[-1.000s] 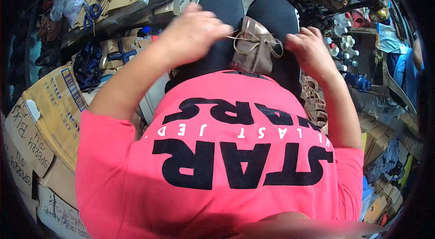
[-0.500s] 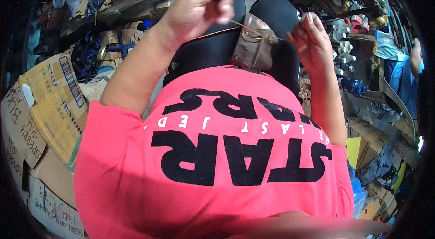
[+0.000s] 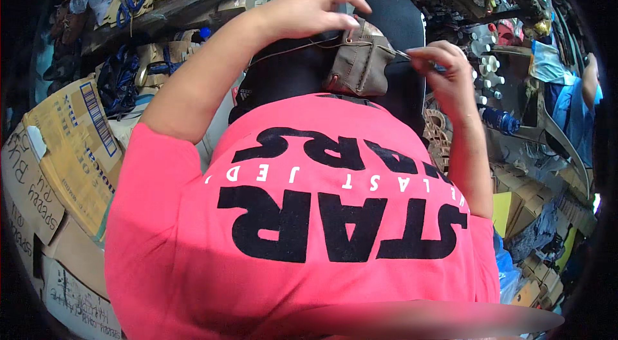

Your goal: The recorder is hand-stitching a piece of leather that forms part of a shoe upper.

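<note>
A brown leather piece (image 3: 357,69), stitched along its seams and shaped like a shoe upper, rests in my lap between my black-clad thighs. My left hand (image 3: 312,10) reaches over its far left edge, thumb and forefinger apart. The thumb tip is at the leather; contact is hard to judge. A thin brown cord (image 3: 290,51) runs left from the leather, below my left hand. On the other side, my right hand (image 3: 444,66) is closed around a thin pale pointed tool (image 3: 402,54) whose tip meets the leather's right edge. The tool's other end is hidden in my fingers.
Cardboard boxes (image 3: 74,147) are stacked at the left. Blue-handled scissors (image 3: 134,0) lie on cardboard at the far left. White bottles (image 3: 487,69) and a blue bottle (image 3: 501,122) stand to the right. Another person's arm (image 3: 590,79) shows at the far right.
My left hand has come down and right, to the leather, its fingers opening. My right hand has lowered and moved toward the leather's right edge. The cord now extends farther left.
</note>
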Demonstrator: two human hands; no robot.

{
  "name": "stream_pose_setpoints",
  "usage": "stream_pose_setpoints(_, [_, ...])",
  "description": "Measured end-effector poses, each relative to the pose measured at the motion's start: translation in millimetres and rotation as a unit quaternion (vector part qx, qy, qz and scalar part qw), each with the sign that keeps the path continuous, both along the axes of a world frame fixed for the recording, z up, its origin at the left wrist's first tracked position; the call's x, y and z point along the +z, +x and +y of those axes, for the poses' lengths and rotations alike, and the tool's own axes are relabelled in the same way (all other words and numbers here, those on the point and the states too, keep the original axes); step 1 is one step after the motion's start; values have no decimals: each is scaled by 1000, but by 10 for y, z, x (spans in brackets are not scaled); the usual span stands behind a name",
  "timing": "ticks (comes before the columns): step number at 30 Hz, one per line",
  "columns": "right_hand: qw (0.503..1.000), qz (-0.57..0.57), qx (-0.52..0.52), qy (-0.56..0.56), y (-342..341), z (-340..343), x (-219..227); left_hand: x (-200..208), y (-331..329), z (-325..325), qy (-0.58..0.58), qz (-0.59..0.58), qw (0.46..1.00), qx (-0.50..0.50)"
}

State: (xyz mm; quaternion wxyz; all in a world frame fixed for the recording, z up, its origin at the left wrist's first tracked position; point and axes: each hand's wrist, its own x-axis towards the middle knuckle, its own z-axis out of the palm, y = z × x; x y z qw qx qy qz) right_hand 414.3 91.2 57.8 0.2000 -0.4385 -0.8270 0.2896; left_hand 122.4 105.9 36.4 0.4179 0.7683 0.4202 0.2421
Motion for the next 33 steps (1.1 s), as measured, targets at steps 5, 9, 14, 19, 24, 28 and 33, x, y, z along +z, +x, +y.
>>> stream_pose_setpoints(5, [992,-65,5,110,-152,-33,-106,45,213,206,7,101,991,-88])
stream_pose_setpoints(9, [995,-41,-13,88,-181,41,-125,19,215,263,5,102,990,-100])
stream_pose_setpoints(14, [996,-63,5,66,-214,87,-57,13,208,268,-17,80,991,-102])
stream_pose_setpoints(19, [993,-101,26,62,-238,122,17,18,194,281,-16,78,991,-106])
stream_pose_setpoints(24, [993,-91,37,66,-318,143,32,4,186,294,-35,69,991,-110])
stream_pose_setpoints(28, [999,-5,38,-33,-280,237,-104,42,175,324,-60,70,988,-127])
stream_pose_setpoints(33, [997,35,52,-54,-252,302,-194,103,200,462,-118,98,969,-192])
